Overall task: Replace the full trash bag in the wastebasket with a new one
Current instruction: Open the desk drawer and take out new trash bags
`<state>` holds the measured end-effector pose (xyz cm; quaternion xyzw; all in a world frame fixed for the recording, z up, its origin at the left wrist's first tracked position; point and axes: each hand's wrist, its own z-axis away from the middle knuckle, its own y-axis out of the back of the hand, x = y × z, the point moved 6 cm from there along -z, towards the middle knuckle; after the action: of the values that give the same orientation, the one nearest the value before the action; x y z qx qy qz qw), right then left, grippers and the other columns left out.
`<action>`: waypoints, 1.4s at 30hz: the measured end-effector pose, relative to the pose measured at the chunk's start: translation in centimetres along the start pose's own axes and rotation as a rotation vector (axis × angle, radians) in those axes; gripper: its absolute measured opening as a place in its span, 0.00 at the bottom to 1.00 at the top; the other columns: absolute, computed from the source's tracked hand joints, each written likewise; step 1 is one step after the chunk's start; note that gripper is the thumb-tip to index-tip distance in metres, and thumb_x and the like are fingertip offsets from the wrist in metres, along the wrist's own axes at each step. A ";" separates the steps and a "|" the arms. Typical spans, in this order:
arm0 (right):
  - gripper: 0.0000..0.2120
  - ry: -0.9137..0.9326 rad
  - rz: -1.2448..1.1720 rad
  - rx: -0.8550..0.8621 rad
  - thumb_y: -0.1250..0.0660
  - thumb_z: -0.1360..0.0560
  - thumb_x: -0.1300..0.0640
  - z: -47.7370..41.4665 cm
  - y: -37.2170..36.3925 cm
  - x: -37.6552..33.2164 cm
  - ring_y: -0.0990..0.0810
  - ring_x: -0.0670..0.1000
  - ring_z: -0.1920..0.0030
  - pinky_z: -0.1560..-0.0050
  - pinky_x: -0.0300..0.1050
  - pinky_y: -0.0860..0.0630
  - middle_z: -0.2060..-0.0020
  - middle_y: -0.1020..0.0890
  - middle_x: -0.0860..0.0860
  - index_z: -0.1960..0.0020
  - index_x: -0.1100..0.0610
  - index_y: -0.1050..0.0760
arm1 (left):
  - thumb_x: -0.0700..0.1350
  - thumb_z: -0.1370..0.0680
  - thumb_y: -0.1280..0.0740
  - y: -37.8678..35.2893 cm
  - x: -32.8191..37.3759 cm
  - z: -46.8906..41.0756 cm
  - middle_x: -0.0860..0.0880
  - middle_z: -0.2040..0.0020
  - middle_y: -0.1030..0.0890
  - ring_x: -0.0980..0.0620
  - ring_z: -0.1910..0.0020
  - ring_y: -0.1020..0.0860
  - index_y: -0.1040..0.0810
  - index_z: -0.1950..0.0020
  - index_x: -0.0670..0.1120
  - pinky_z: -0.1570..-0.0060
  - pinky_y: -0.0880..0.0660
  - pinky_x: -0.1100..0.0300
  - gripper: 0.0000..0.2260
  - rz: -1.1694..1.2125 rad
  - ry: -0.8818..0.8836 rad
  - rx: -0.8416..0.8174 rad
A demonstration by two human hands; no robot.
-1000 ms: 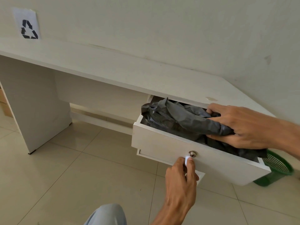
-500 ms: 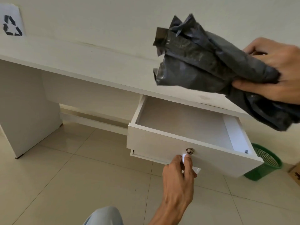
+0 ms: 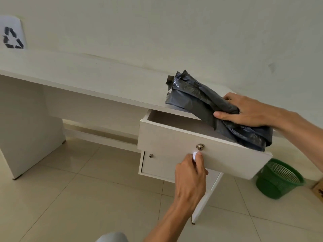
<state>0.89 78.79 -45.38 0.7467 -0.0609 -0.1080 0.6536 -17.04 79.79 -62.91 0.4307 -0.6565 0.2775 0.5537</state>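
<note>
- Nearest: a pale trouser knee (image 3: 111,238) at the bottom edge.
- The left hand (image 3: 191,173) reaches up from below, thumb and fingertips pinched on the small white knob (image 3: 194,155) of the drawer (image 3: 171,137). It is grasping, not loose.
- The drawer stands pulled out, with a metal lock (image 3: 200,147) just above the knob. What shows of the inside is bare pale board. The right part is hidden by the bundle.
- Under the drawer is a cabinet door (image 3: 157,165), closed, with its own small lock.
- The right hand (image 3: 248,111) comes in from the right, fingers and thumb curled round a folded, crumpled bundle of dark grey trash bags (image 3: 194,96). It is clamped near the bundle's middle.
- The bundle is out of the drawer. Its near end droops over the drawer's right front corner and its far end lies over the front edge of the tabletop (image 3: 87,79). Cannot tell whether it rests on the board or hangs just above it.
- The wastebasket (image 3: 279,179) is green mesh, on the floor (image 3: 70,198) to the right, partly behind the drawer corner, well apart from both hands. The rim and wall in view show bare mesh and no liner.
- Far: a recycling sign (image 3: 12,38) on the wall (image 3: 174,32) above the tabletop's left end.
- Progress, as a judgement: the basket looks already emptied, and no full bag is in view. New bags are fetched. Left to do: shut the drawer, free one bag from the bundle, open it, and fit it over the basket rim. Roughly mid-task.
</note>
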 end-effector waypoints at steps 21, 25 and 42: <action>0.25 0.061 -0.016 0.106 0.48 0.31 0.21 -2.1 -2.1 2.9 0.28 0.49 0.43 0.38 0.56 0.29 0.47 0.28 0.43 0.52 0.37 0.26 | 0.55 0.17 0.49 -2.6 -0.1 -9.0 0.47 0.62 0.16 0.49 0.64 0.20 0.25 0.56 0.42 0.58 0.22 0.52 0.21 -0.010 0.079 0.016; 0.36 0.061 -0.024 0.131 0.50 0.34 0.17 -2.4 -2.2 3.3 0.27 0.51 0.45 0.41 0.57 0.28 0.48 0.28 0.45 0.51 0.45 0.22 | 0.55 0.17 0.49 -2.9 -0.3 -9.0 0.47 0.62 0.16 0.50 0.64 0.21 0.25 0.56 0.42 0.59 0.23 0.54 0.21 -0.020 0.059 0.027; 0.35 0.034 0.023 0.082 0.48 0.26 0.24 -1.8 -2.2 2.6 0.31 0.56 0.38 0.41 0.52 0.32 0.36 0.28 0.53 0.30 0.43 0.25 | 0.55 0.16 0.48 -2.5 1.9 -8.9 0.46 0.57 0.15 0.49 0.57 0.19 0.25 0.47 0.44 0.55 0.22 0.55 0.18 -0.087 0.380 -0.073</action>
<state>3.72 80.19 -47.52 0.7738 -0.0627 -0.0853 0.6245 -10.50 85.63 -59.31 0.3781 -0.5306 0.3059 0.6942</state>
